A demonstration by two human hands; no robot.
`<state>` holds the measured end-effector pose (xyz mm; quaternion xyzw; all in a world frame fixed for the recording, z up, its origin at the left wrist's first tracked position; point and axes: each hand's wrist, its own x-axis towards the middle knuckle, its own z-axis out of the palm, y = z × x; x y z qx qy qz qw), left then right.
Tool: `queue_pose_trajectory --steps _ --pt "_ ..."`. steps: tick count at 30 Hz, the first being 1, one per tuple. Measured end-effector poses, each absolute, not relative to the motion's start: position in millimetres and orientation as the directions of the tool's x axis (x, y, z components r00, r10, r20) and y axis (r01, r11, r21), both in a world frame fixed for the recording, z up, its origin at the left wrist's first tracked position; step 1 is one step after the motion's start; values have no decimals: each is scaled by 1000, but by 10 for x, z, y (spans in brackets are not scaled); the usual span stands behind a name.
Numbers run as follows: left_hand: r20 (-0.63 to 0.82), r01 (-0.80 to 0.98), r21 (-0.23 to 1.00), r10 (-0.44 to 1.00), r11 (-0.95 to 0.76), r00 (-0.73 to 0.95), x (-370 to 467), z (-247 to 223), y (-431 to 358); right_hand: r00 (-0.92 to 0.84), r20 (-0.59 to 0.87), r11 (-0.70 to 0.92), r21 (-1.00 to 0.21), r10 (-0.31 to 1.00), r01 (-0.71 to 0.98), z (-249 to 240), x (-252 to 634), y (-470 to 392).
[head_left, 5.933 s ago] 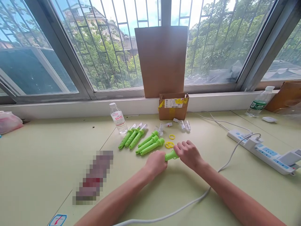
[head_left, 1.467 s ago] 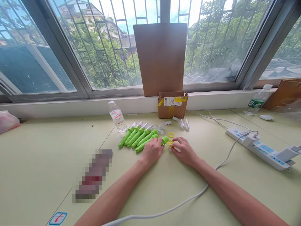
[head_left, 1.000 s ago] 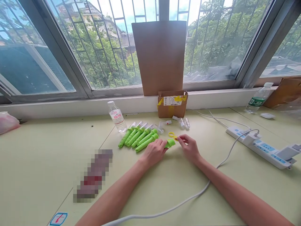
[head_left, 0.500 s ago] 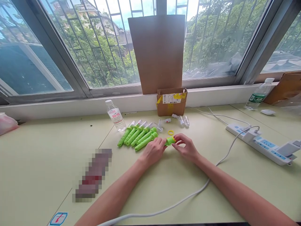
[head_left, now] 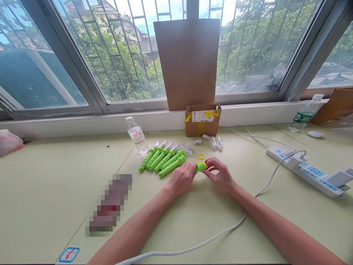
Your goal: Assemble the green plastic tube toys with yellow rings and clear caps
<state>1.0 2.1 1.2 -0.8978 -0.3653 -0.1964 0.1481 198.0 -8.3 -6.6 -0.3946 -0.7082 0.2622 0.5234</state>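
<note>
Mostly hidden: green tube [head_left: 200,166] gripped by left hand [head_left: 180,179]; right hand [head_left: 220,176] fingers pinching its yellow-ringed end.

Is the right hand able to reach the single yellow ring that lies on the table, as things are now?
Probably yes. The yellow ring lies bare on the table just beyond the right hand, nothing between them; but its fingers are now on the green tube.

Bright daylight floods through the window [head_left: 116,55] — sharp focus, soft shadows, edges bowed by wide-angle distortion.
</note>
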Motion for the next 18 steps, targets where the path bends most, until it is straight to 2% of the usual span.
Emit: queue_pose_trajectory --steps 8,18 --pt "438 744 17 674 -668 595 9 42 -30 -161 504 529 -815 848 238 -67 1971 -104" --pt "289 767 277 811 -579 508 23 159 -128 -168 446 474 -854 879 214 -121 1983 -91"
